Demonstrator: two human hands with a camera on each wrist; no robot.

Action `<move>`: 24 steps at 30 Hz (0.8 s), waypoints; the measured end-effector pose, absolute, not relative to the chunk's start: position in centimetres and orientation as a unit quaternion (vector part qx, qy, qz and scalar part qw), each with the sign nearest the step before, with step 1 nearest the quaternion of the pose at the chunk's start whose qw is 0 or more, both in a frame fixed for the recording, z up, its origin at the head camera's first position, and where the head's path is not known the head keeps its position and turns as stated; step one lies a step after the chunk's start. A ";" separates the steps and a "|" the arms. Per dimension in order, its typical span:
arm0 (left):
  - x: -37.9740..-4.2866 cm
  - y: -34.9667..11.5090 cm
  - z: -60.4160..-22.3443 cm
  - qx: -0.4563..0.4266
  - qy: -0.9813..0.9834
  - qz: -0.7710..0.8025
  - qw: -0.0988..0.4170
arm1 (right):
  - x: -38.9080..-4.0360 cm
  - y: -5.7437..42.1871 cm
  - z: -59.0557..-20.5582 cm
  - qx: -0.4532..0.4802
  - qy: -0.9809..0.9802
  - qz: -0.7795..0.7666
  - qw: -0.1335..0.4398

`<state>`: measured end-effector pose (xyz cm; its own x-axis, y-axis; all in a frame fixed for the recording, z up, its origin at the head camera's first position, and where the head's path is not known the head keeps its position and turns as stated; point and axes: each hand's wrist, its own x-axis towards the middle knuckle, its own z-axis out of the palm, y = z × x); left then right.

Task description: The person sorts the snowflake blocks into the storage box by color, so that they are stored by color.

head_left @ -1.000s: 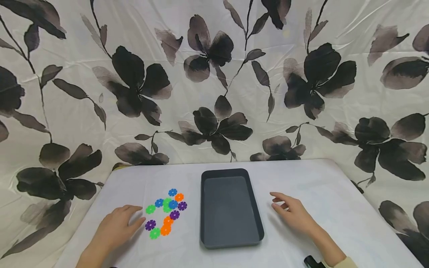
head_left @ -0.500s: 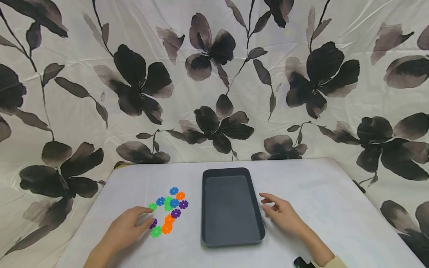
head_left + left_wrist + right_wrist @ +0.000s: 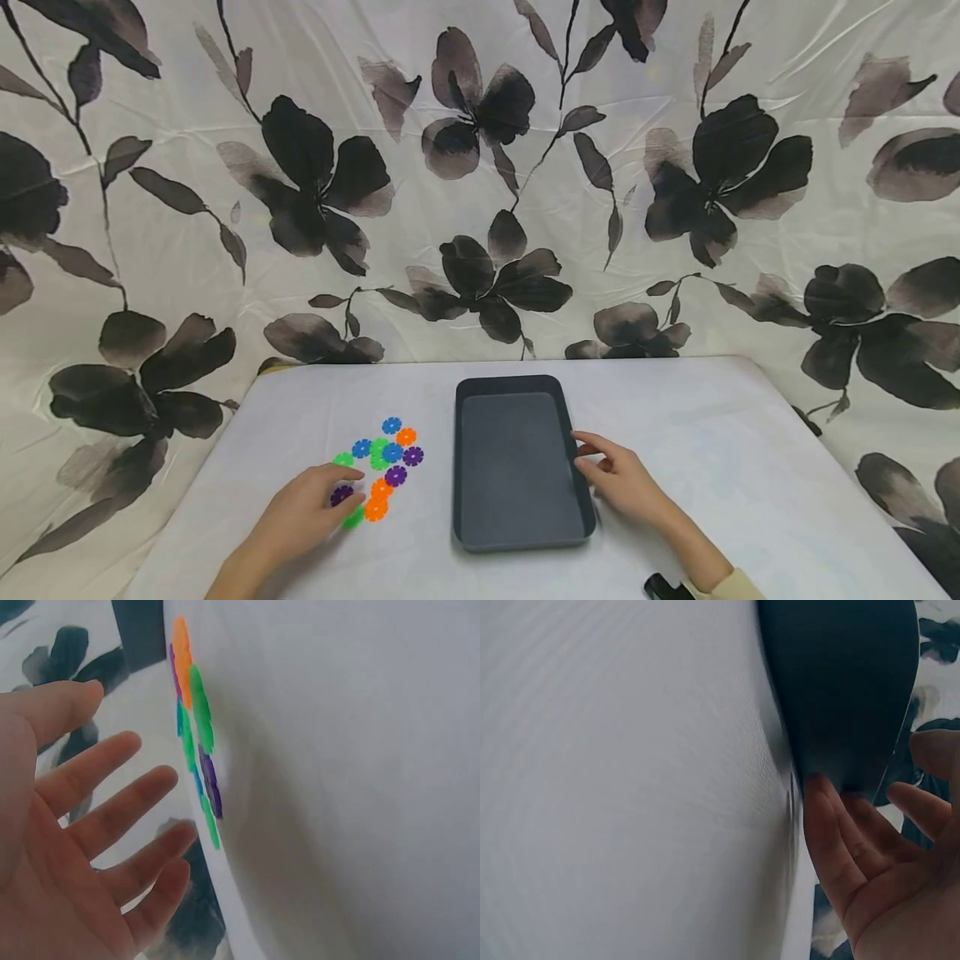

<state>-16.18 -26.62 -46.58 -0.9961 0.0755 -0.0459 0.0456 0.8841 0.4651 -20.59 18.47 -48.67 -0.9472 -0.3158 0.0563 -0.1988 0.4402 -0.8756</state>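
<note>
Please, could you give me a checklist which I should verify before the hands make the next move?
1. Tray resting on table: ok.
2. Left hand near the flower-shaped discs: ok.
3. Left fingers holding nothing: ok.
4. Discs all lying apart: not ok; a blue disc overlaps a green disc.
5. Right hand at the tray's right side: ok.
6. Right fingers pressing firmly on tray: cannot tell.

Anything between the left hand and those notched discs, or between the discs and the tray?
Nothing visible. The left hand hovers by the notched discs; only white tabletop lies between them and the gray tray. The right hand is at the tray's opposite side.
</note>
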 end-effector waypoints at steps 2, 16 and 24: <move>-16.2 -26.5 -46.5 0.029 0.969 0.244 0.031 | -20.6 18.3 -48.7 -0.147 0.847 -0.508 0.060; -17.8 -25.6 -45.7 0.022 0.961 0.272 0.032 | -20.9 17.9 -48.8 -0.114 0.834 -0.535 0.070; -19.5 -24.7 -45.1 0.051 0.964 0.260 0.010 | -20.9 17.6 -48.7 -0.098 0.833 -0.540 0.075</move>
<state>-19.47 -24.70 -45.11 -0.9946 0.1039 0.0078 0.0937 0.8593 0.5028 -20.95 17.64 -48.73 -0.9695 -0.2443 -0.0182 -0.0832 0.3983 -0.9135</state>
